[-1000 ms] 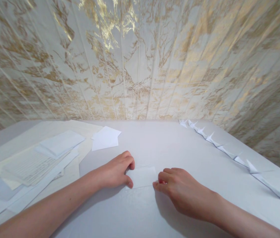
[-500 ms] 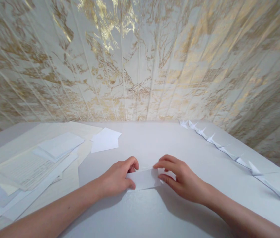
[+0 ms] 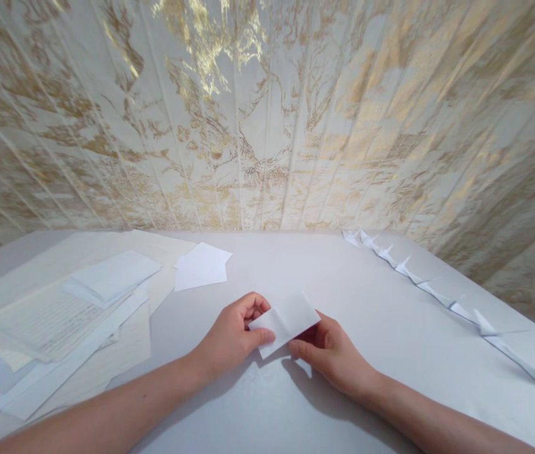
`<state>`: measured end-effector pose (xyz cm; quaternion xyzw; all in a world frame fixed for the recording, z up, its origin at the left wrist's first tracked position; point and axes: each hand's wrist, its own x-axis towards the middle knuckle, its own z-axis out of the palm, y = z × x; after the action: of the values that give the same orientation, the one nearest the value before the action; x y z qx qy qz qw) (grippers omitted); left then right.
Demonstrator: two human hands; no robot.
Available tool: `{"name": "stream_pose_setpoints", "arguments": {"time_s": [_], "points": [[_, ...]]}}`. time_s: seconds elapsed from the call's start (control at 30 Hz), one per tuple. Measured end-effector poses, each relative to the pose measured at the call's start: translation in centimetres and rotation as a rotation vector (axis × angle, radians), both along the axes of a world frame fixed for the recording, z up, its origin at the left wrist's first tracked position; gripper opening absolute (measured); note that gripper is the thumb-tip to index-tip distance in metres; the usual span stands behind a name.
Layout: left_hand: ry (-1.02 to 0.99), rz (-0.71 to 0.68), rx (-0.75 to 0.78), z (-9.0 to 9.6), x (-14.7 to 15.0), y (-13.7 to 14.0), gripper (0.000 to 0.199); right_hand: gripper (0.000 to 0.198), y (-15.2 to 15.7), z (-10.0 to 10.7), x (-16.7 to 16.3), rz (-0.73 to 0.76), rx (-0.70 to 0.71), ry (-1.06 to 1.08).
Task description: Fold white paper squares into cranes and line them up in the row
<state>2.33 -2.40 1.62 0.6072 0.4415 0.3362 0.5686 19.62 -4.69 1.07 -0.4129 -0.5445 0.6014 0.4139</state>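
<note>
A small folded piece of white paper (image 3: 291,320) is tilted up over the middle of the table, with a crease across it. My left hand (image 3: 243,325) pinches its left end, thumb on the front face and fingers behind. At the lower right edge, my right hand (image 3: 331,347) grips the paper, its thumb near the bottom edge and its other fingers partly hidden behind the sheet. Shadows of the hand and paper fall on the table just below.
Loose papers (image 3: 50,321), some with writing, overlap on the left. White paper pieces (image 3: 202,266) lie beyond my left hand. Several folded paper shapes with pointed tips (image 3: 485,323) line the right side of the white table (image 3: 286,258). A gold-patterned curtain (image 3: 262,126) hangs behind.
The paper has been lifted and turned, its right end now higher. My right hand has shifted from the paper's right end to its lower right edge, with its fingers behind.
</note>
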Motion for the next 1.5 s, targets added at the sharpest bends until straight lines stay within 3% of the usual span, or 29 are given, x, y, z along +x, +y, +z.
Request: {"name": "stream_pose_setpoints", "arguments": {"time_s": [0.07,0.17,0.33,0.57,0.8,0.93,1.33,1.5], "points": [[0.094,0.002,0.056,0.0,-0.3,0.2,0.018,0.024,-0.2,0.1,0.0,0.004,-0.012,0.003],[0.158,0.015,0.124,-0.2,-0.8,0.4,0.023,0.024,0.0,0.0,0.1,-0.102,-0.048,-0.024],[0.052,0.069,0.061,0.0,-0.7,0.3,0.030,0.024,0.8,-0.2,-1.1,-0.223,-0.098,0.046],[-0.016,0.209,-0.001,0.2,-1.1,1.2,0.040,0.025,2.2,-0.3,-2.2,-0.236,-0.088,0.107],[-0.171,0.236,-0.009,-0.3,-1.2,1.8,0.029,0.026,2.9,-0.9,-1.5,-0.286,-0.076,0.121],[-0.250,0.276,-0.051,-0.4,-1.5,2.1,0.033,0.029,3.4,-1.0,-1.1,-0.328,-0.069,0.142],[-0.249,0.084,0.013,-0.8,-1.9,1.7,0.034,0.030,4.0,-1.4,-0.4,-0.171,0.063,-0.064],[-0.154,0.033,0.090,-0.6,-1.8,1.4,0.019,0.030,3.9,-1.3,-0.3,-0.142,0.065,-0.093]]}}
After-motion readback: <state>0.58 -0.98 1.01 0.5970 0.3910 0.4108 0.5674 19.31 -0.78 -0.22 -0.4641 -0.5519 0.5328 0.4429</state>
